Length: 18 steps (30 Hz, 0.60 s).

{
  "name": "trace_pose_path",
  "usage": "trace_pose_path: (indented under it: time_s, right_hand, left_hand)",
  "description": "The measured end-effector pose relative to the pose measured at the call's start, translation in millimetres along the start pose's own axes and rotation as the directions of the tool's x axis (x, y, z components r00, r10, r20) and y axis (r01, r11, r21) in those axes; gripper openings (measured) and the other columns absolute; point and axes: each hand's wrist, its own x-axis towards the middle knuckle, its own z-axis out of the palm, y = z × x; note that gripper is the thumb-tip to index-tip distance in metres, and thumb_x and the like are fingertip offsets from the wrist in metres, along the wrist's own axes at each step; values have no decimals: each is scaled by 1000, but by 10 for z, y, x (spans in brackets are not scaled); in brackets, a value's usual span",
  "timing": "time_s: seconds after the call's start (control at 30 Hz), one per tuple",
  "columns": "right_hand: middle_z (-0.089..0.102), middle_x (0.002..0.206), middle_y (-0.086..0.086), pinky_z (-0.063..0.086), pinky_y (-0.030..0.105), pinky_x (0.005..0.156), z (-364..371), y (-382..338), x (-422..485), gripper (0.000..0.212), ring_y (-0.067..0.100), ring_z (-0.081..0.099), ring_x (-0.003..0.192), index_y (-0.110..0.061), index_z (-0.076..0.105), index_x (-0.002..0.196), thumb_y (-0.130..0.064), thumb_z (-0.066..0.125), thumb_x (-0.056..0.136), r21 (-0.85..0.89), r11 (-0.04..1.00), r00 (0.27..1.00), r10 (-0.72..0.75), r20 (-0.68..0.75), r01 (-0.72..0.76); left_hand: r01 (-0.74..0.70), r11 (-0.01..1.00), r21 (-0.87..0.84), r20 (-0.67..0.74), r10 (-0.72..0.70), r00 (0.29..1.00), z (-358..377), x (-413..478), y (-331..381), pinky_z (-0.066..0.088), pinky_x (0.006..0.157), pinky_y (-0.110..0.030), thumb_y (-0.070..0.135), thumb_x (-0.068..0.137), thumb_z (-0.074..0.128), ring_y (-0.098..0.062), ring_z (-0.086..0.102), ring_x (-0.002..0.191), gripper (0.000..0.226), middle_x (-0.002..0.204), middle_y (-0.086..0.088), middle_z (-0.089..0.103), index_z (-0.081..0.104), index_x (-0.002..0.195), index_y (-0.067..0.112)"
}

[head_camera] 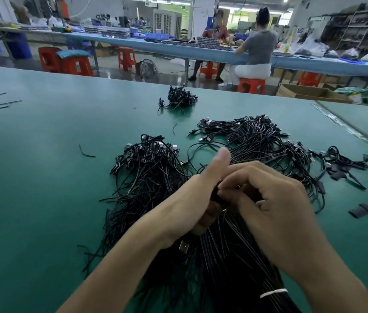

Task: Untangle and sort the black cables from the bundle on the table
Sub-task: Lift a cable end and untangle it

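Hands: two, left hand [192, 199] and right hand [275, 199].
Cable heaps: four on the table [42, 177] — one far [181, 98], one right [257, 136], one left [149, 163], plus the tied bundle [235, 256] nearest.
White ties: one [273, 293].
Red stools: six in view — first at [49, 58].
Seated workers: two, nearer one [257, 46].
Floor fans: one [148, 68].
Open boxes: one [309, 93].

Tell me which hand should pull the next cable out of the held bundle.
Right, probably. The right hand pinches at the top of the bundle with its fingers; the left hand is wrapped round it, steadying.
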Motion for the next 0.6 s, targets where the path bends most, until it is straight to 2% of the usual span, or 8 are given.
trace_pose_path:
  time_s: [0.03,0.1,0.13,0.23,0.3,0.4,0.47,0.6]
  right_hand:
    - [69,91,-17,42,6,71,-19,-4,3,17,-1,62,81,-20,72,82,-3,72,78,36,999,1000,21,21,-21]
    - [71,92,-18,42,6,69,-42,-6,3,19,-2,64,79,-25,74,76,-6,76,73,93,993,996,72,60,-77]
    - [72,95,-21,42,6,68,-39,-3,-3,22,-4,64,78,-28,75,73,-7,80,74,93,990,992,96,81,-104]
    - [70,103,-27,38,6,70,11,22,-29,23,-17,57,73,-33,73,73,-12,81,77,-10,990,977,141,162,-142]
    - [70,99,-26,44,17,69,36,39,-43,19,-15,57,69,-33,73,76,-15,79,79,-64,988,972,148,183,-138]
    - [70,86,-19,53,34,69,59,24,-33,14,1,64,74,-29,76,81,-15,78,81,-86,993,986,98,139,-86]
    - [69,85,-16,54,40,70,76,6,-30,13,9,66,79,-28,76,83,-14,77,82,-99,993,990,75,120,-63]
    - [66,89,-14,53,45,70,106,-7,-36,10,17,65,82,-26,73,85,-16,73,86,-134,990,990,55,127,-38]
  left_hand:
    - [-30,999,18,73,28,997,-28,-23,2,23,39,-16,77,76,54,-6,26,42,55,54,10,31,50,56,26]
    - [-119,989,83,241,96,966,-82,-85,19,36,44,-14,25,82,78,-2,44,47,21,57,14,49,62,70,23]
    - [-132,979,155,284,84,955,-100,-112,18,37,47,-15,9,77,82,-4,47,52,22,60,12,51,63,75,20]
    - [-120,902,415,224,27,974,-99,-89,-22,29,45,-19,5,74,85,-6,36,49,34,54,13,41,62,67,29]
    - [-99,888,448,185,16,983,-83,-53,-52,30,45,-16,5,78,81,-2,36,47,46,50,14,42,60,60,41]
    - [-112,893,436,121,65,990,-95,-30,-107,30,50,-25,7,82,78,-9,35,53,24,57,5,39,65,70,22]
    - [-122,901,415,104,86,991,-89,-17,-117,35,58,-33,5,83,76,-13,42,62,10,67,-16,48,66,82,4]
    - [-112,920,377,45,103,994,-67,-9,-108,49,77,-52,0,85,72,-19,51,77,7,90,-34,61,66,86,-2]
